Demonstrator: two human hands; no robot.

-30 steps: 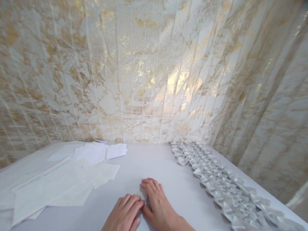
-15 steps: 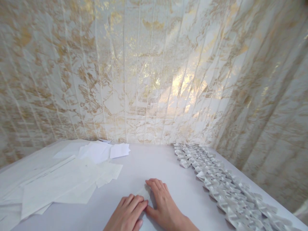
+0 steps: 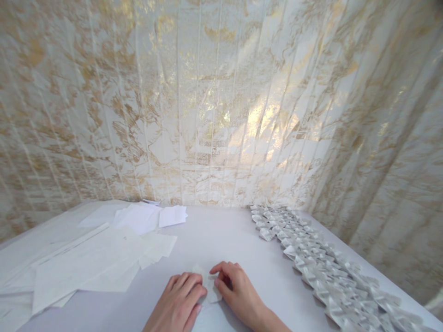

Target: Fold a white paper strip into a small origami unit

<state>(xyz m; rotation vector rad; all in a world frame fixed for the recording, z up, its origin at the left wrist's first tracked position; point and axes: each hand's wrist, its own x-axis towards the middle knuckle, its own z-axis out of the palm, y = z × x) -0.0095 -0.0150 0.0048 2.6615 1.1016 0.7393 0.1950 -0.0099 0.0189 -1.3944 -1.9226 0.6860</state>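
Observation:
A small piece of folded whitish paper (image 3: 211, 294) lies on the table between my two hands. My left hand (image 3: 182, 297) rests over its left part, fingers together and bent down onto it, holding it against the tabletop. At its right side is my right hand (image 3: 235, 288), with the fingers curled and the thumb and index finger closed at the paper's edge. The paper's left part is hidden beneath my left fingers, so the exact folds cannot be made out.
Loose sheets of white paper (image 3: 90, 263) overlap on the left of the white table (image 3: 221, 235), with a small stack of paper (image 3: 173, 216) behind. Rows of folded grey-white paper pieces (image 3: 321, 267) run along the right. A patterned curtain (image 3: 214, 101) hangs behind.
My hands have moved a little apart, showing more of the small paper. My right fingers, stretched over it before, are now curled at its right edge. My left hand has shifted slightly left.

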